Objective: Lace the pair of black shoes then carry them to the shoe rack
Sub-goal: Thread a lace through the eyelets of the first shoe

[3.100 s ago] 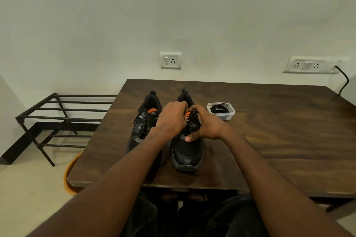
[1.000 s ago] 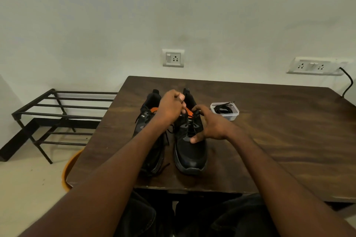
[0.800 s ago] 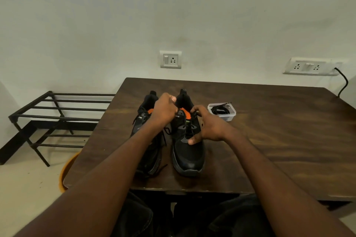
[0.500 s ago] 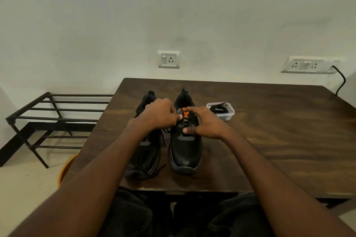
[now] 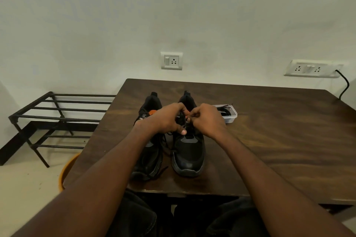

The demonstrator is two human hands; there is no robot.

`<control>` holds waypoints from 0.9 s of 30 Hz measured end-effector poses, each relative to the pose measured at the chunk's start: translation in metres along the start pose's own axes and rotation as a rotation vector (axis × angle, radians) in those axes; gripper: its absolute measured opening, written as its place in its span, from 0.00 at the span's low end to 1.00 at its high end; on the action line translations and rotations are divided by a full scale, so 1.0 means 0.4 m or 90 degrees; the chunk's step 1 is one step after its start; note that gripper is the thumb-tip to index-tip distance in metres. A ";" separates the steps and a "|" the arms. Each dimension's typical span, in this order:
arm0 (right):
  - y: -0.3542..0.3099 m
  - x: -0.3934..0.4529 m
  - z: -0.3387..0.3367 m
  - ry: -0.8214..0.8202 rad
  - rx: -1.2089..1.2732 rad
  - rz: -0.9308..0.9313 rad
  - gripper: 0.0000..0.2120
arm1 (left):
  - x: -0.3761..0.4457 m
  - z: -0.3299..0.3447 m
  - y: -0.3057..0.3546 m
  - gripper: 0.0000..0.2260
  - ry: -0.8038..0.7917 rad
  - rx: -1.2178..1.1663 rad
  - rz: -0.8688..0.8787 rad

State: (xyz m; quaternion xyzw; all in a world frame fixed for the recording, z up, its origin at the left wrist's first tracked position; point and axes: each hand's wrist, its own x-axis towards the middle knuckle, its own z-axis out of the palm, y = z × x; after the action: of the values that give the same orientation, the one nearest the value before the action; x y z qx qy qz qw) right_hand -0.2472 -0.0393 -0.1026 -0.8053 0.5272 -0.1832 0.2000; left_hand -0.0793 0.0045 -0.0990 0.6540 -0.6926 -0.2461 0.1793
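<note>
Two black shoes stand side by side on the dark wooden table, toes toward me. Both my hands work at the tongue of the right shoe. My left hand grips the shoe's upper at the lace area, thumb pressed on the front. My right hand has its fingers curled and pinches the black lace by the orange tongue. The left shoe lies partly behind my left forearm, a loose lace trailing at its toe. A black metal shoe rack stands on the floor to the left.
A small clear plastic box holding a coiled black lace sits right of the shoes. An orange tub shows under the table's left edge. Wall sockets and a plugged cable are behind the table.
My left hand dropped from a raised pull of the lace back onto the right shoe's tongue. My right hand turned from gripping the shoe's side to pinching the lace at the top.
</note>
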 end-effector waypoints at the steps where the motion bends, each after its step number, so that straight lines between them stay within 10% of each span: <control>1: 0.007 0.000 -0.006 0.017 0.005 0.013 0.06 | 0.002 0.000 0.000 0.27 -0.005 -0.008 -0.002; 27: 0.002 -0.018 -0.016 0.069 -0.061 -0.082 0.12 | 0.012 0.001 -0.026 0.18 0.003 0.052 0.051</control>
State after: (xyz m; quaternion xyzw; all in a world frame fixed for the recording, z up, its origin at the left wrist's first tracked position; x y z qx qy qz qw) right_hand -0.2538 -0.0338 -0.0980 -0.8352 0.4923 -0.2136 0.1200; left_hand -0.0715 -0.0004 -0.1055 0.6332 -0.7271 -0.2091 0.1636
